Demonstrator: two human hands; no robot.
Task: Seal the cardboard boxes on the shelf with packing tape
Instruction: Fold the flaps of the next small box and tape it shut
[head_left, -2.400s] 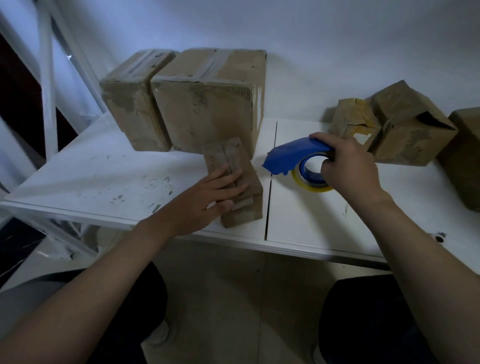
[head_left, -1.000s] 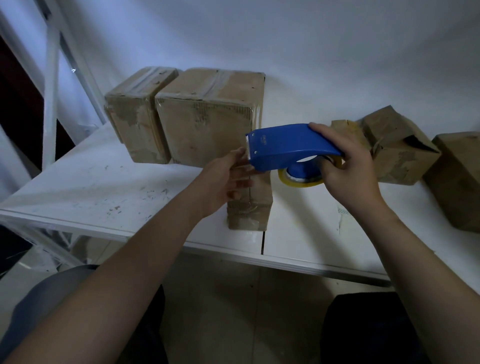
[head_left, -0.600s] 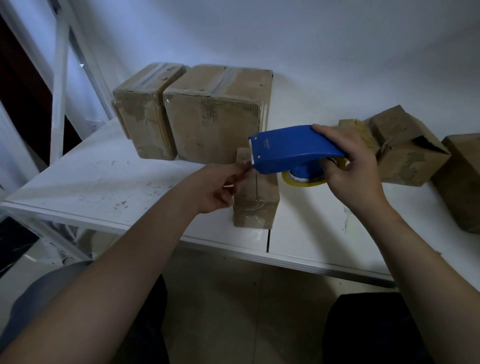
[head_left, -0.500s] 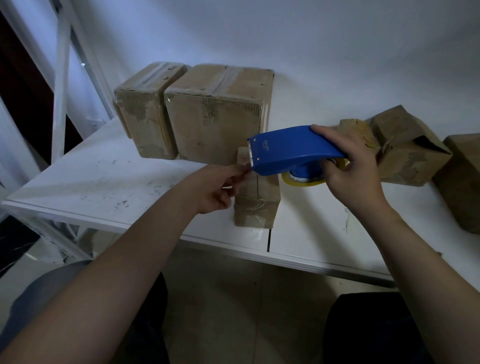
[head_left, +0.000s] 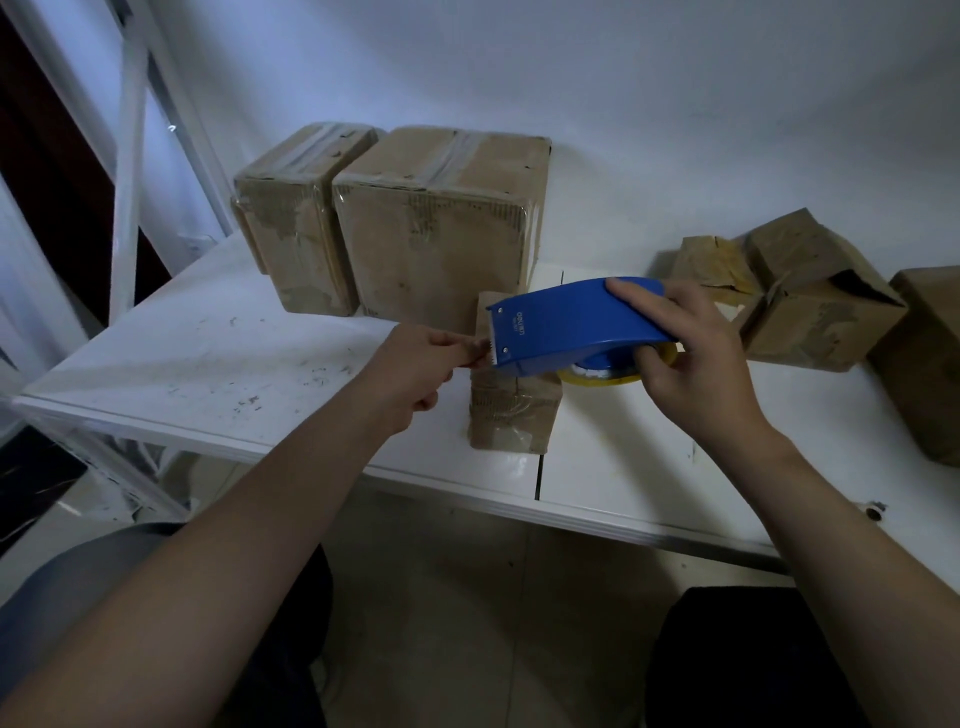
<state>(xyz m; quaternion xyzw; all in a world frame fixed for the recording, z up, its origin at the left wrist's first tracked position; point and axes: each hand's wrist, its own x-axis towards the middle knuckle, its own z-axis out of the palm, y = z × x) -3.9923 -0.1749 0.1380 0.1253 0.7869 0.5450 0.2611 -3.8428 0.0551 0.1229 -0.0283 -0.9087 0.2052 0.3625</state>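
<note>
Item: small cardboard box (head_left: 511, 415), lying near the front edge of the white shelf (head_left: 208, 353), just below the blue tape dispenser (head_left: 566, 325); new strip not yet laid. Right hand (head_left: 696, 374) is wrapped round the dispenser, with the yellow tape roll (head_left: 597, 378) beneath. Left hand (head_left: 415, 369) has its fingertips pinched at the toothed edge, apparently on the tape end (head_left: 477, 356). Two large boxes (head_left: 436, 228) at rear left have tape bands across their tops and are judged sealed. Crumpled boxes (head_left: 810, 306) at right have gaping flaps and are outstanding.

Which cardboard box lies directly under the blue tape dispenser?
The small box at the shelf's front edge; every other box stands behind it or off to the side.
</note>
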